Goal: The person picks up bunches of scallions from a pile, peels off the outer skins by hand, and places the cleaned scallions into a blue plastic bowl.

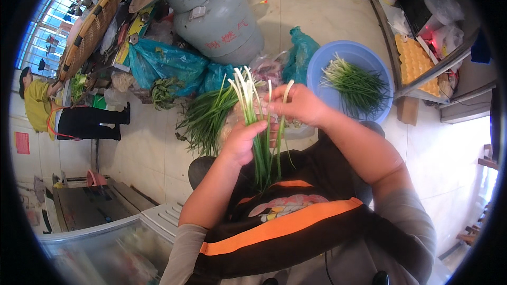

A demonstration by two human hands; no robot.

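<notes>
A bunch of green onions (250, 114), white ends up, is gripped in my left hand (247, 136) above the apron. Close beside it, my right hand (299, 105) pinches a separate green onion stalk (281, 138) between its fingers. More long green onions (208, 120) lie in a heap to the left, past my left hand. To the right on the floor stands a round blue plastic basin (313, 67) with a pile of green onions (352, 83) in it, white ends to the upper left. Trimmings partly hidden behind my hands cannot be told clearly.
A grey gas cylinder (225, 23) stands ahead, teal plastic bags (170, 61) beside it. A shelf at the right holds yellow egg trays (418, 63). Another person (37, 103) in a yellow top stands at the far left. A glass-topped chest freezer (107, 253) is at the lower left.
</notes>
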